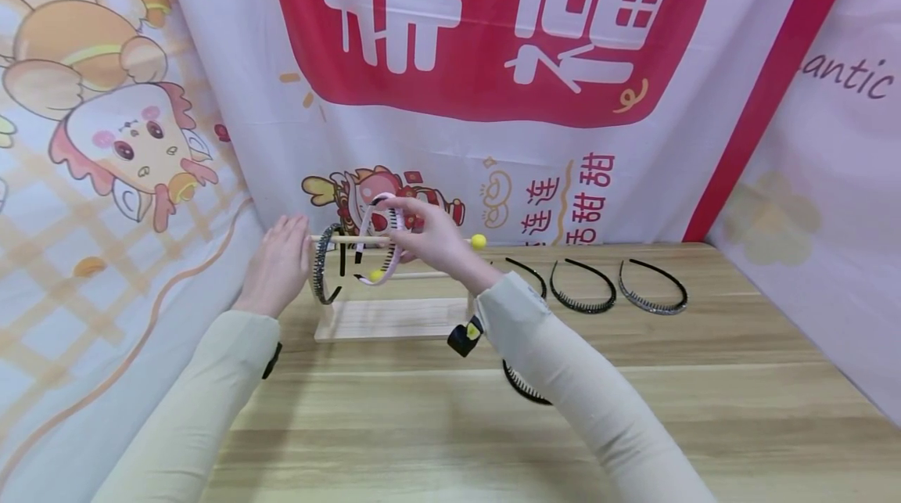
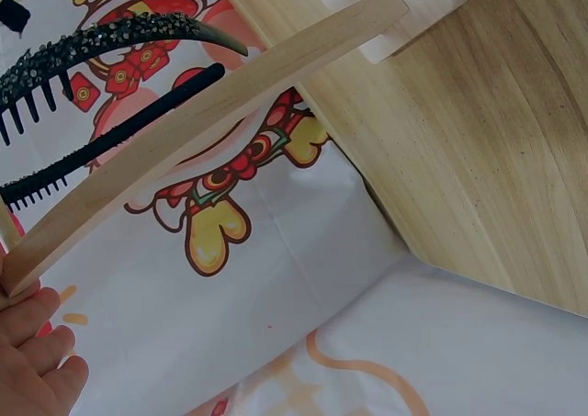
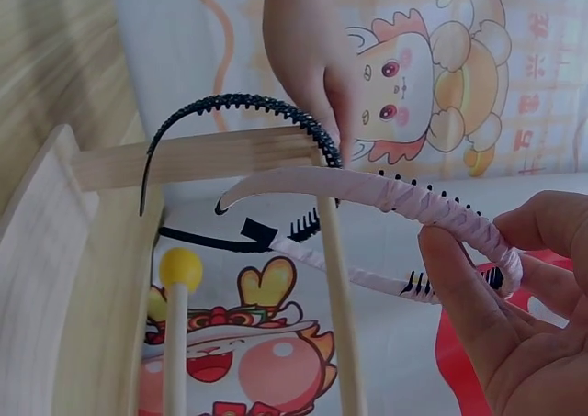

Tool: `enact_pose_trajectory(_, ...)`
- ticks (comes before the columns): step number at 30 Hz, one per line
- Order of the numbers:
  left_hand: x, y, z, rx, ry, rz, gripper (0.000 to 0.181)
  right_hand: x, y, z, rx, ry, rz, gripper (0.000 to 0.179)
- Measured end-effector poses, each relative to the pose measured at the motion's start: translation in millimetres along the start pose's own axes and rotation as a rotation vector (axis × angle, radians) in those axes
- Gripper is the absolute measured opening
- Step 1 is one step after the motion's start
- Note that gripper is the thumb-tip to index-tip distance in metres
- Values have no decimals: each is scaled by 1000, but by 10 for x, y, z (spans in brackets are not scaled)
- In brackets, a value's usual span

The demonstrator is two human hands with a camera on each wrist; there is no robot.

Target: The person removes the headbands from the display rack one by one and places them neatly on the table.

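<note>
Tabletop (image 1: pixel 394 440): pale wood grain. I saw white cloth (image 1: pixel 422 116) hung behind its far edge, red panel (image 1: pixel 486 26), white characters (image 1: pixel 425 14); cartoon-printed sheet (image 1: pixel 123 127) rose by the left edge, lettered pale sheet (image 1: pixel 838 245) by the right.

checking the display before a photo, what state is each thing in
Pale pink fabric-wrapped headband: straddling the upper wooden rod
Black glittery headband: hanging on that rod
Pale wooden rack: upright
Three black toothed headbands in a row: lying on the table, leftmost partly hidden
Nearer black toothed headband: lying there, partly hidden
Left hand: fingers extended, touching the rack
Right hand: pinching the pink headband
</note>
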State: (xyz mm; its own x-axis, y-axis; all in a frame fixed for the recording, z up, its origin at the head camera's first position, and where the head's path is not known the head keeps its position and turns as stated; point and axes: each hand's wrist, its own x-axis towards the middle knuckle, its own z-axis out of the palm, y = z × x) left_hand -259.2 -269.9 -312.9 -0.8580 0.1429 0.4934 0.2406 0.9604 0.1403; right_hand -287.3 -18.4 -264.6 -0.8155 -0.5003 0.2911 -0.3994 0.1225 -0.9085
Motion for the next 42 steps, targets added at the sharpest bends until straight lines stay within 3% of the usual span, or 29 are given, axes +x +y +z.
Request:
enact_pose_trajectory(18, 1, -3, 3, -1, -7, -10, 44, -173, -81, -284, 58, 30, -26, 51)
enact_pose_trajectory(33, 2, 21, -28, 3, -15, -16, 45, -291, -105, -535, 30, 65, 2, 53)
enact_pose_trajectory(42, -6, 15, -28, 15, 26, 5, 42, -354, -75, -675, 58, 85, 14, 54)
